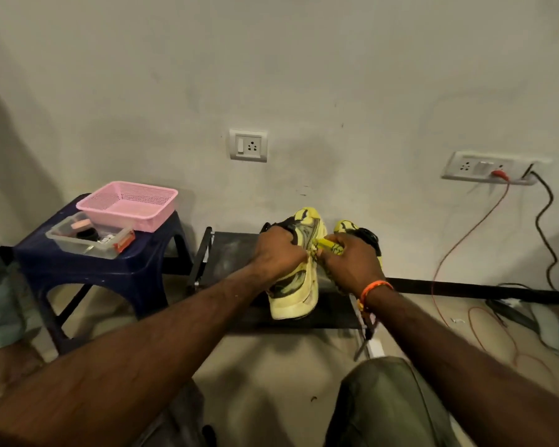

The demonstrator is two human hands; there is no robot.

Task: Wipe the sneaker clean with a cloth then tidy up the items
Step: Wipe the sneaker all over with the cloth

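Fingers of the left hand (279, 250) curl over the sneaker (299, 279) on the black rack (226, 253); the right hand (352, 258) pinches what may be a yellow cloth (328, 244). Wiping is underway; next, rub firmly along the side.

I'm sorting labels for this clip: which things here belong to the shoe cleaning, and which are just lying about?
In the job: left hand and right hand on the yellow sneaker; second sneaker; clear box of supplies; pink basket.

Lying about: blue stool; wall sockets; red cable.
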